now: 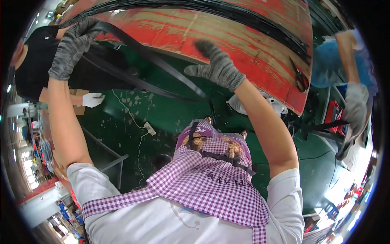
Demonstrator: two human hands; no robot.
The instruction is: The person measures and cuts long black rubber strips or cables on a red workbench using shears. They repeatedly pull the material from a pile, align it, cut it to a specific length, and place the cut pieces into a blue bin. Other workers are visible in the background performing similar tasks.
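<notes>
My left hand (73, 46), in a grey knitted glove, is raised at the upper left and closed round a flat black strap (140, 49). From that hand the strap loops down over the green floor, in two lengths that come near each other below the table edge. My right hand (219, 67), gloved alike, is at the table's front edge with thumb and fingers apart and nothing in it. Along the worn red and brown table (239, 44) lies a long bundle of black straps (227, 12). Scissors (300, 77) with dark handles rest near the table's right end.
At left, a person in black (38, 69) has a white-gloved hand (93, 99) low beside a cardboard box. Another person's gloved hand (356, 103) at right is by a black strap. A white power strip (149, 129) with its cord lies on the green floor (118, 142).
</notes>
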